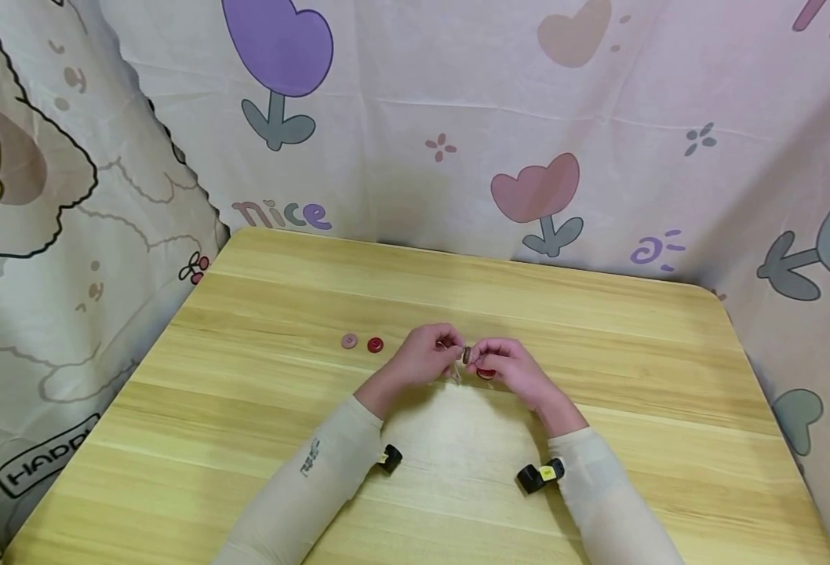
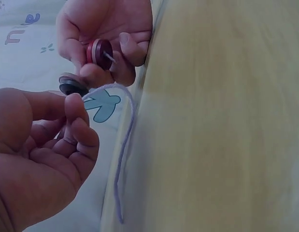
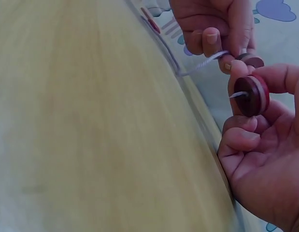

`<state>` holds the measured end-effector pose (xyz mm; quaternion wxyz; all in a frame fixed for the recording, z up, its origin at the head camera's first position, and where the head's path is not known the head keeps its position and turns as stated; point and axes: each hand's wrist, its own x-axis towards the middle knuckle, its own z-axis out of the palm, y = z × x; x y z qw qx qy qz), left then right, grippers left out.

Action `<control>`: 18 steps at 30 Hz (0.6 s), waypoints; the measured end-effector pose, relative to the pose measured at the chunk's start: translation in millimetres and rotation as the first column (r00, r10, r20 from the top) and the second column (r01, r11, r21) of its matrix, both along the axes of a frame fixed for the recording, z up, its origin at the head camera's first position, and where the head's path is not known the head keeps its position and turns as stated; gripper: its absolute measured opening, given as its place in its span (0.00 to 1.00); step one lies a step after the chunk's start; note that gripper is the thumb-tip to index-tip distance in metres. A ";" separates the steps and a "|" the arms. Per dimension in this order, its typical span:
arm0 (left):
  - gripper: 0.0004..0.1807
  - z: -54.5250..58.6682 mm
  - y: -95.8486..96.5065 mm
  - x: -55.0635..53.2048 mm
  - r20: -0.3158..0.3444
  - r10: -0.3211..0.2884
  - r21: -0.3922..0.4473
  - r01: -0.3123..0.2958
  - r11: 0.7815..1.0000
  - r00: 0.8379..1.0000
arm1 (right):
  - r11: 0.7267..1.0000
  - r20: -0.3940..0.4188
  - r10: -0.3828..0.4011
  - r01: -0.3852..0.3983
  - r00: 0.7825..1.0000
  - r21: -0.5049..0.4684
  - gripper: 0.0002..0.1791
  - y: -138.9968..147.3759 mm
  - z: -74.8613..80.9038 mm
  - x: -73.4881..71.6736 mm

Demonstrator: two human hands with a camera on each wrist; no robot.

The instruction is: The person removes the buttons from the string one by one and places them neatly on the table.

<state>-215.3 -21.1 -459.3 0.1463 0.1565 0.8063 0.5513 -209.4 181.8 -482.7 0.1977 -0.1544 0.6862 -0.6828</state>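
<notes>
Two hands [image 1: 425, 357] [image 1: 514, 367]; two loose buttons [image 1: 349, 341] [image 1: 376, 345]; perhaps five held buttons [image 3: 246, 104] [image 2: 73, 88], partly hidden; one string [image 2: 123, 149]; two cameras [image 1: 390, 458] [image 1: 531, 477].

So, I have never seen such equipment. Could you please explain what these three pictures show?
No machine works here, only a person's bare left hand and right hand. The wide picture comes from a camera on the head; the others from small cameras on the wrists. On the table lie a pink button and a red button. The left hand pinches a pale cord, with more buttons at its fingertips. The right hand holds a stack of reddish buttons with cord poking out.
</notes>
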 end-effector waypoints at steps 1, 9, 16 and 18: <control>0.03 0.3 -0.5 -0.1 -0.004 -0.003 -0.006 0.003 1.000 1.000 | 1.000 0.002 0.000 0.000 1.000 0.000 0.09 0.4 0.0 0.0; 0.03 6.3 -6.9 -2.2 -0.083 -0.039 -0.143 0.027 0.989 0.996 | 0.999 -0.002 0.010 -0.010 1.000 0.042 0.17 3.9 1.3 -0.6; 0.05 7.2 -8.2 -2.8 -0.158 -0.131 -0.232 0.092 0.968 0.979 | 0.995 -0.033 -0.051 0.054 0.998 0.083 0.12 3.4 -1.4 -1.6; 0.05 5.2 -7.7 -2.7 -0.159 -0.131 -0.230 0.093 0.969 0.978 | 0.995 -0.028 -0.050 0.052 0.998 0.085 0.11 3.5 -0.8 -1.6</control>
